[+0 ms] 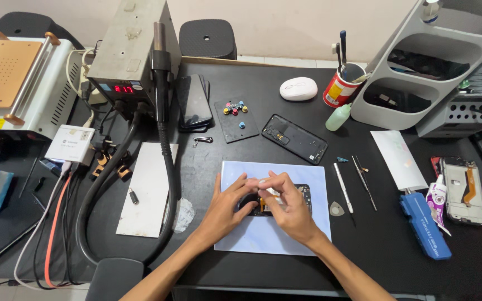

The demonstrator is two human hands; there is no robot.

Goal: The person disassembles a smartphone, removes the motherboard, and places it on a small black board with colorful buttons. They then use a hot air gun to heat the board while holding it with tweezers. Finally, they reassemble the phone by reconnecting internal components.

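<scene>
My left hand (227, 203) and right hand (288, 206) meet, fingertips pinching a small pale strip (263, 182) between them above the opened black phone (302, 192), which lies under both palms on a pale blue sheet (263, 234).

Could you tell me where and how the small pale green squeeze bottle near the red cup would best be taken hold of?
Probably by the round body of the pale green plastic squeeze bottle, pinched from above or from its open near side. It leans with its narrow nozzle up towards the red cup of tools, and the grey shelf unit crowds its right.

Left grip (225, 207), right grip (289, 207): bare forearms, no sleeves, rings or watch.
</scene>
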